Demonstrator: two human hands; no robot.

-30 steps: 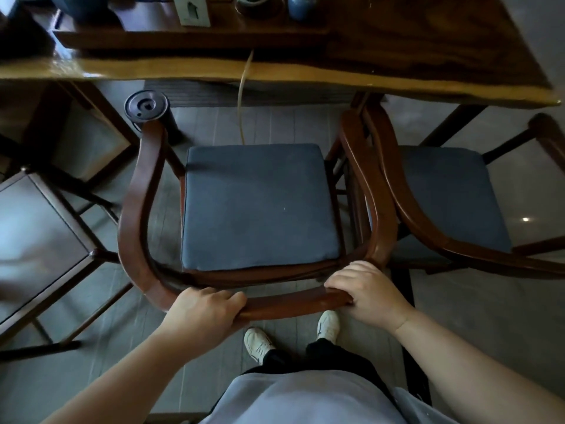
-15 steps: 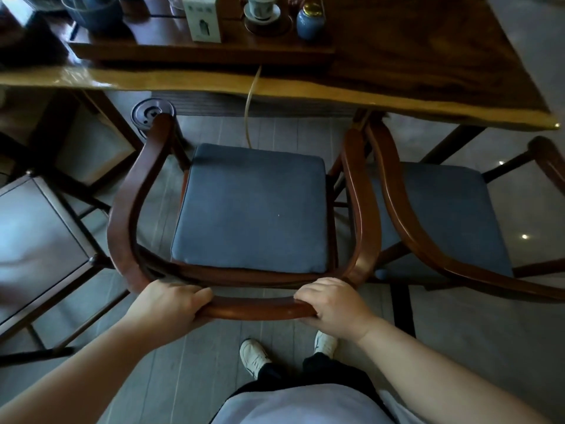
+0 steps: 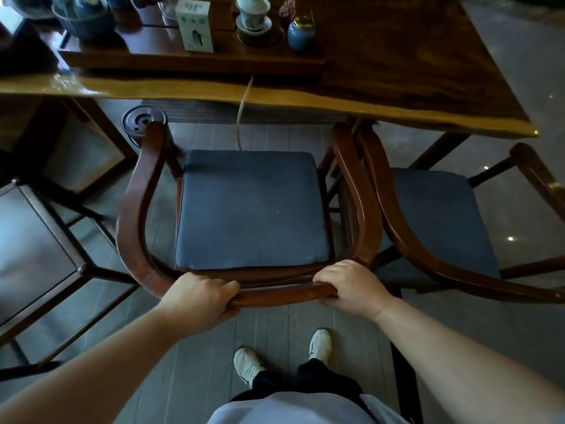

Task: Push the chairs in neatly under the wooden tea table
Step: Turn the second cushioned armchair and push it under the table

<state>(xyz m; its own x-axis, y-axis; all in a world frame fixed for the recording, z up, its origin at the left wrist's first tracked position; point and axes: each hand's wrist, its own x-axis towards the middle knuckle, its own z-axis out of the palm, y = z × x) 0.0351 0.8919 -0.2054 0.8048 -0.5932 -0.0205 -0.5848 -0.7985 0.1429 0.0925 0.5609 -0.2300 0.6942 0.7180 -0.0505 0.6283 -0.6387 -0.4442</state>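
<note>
1. Both hands are closed on the curved back rail: left hand (image 3: 200, 296) and right hand (image 3: 351, 286) set well apart, so push evenly with both.
2. The middle chair (image 3: 253, 209) stands with its arm tips just at the counter (image 3: 305, 101) edge; drive it straight in.
3. Its right arm touches the neighbouring chair (image 3: 437, 215); steer slightly left to avoid scraping.

The middle chair (image 3: 250, 209) faces the tea table (image 3: 397, 71), between a stool (image 3: 33, 255) left and another chair (image 3: 443, 224) right.
</note>
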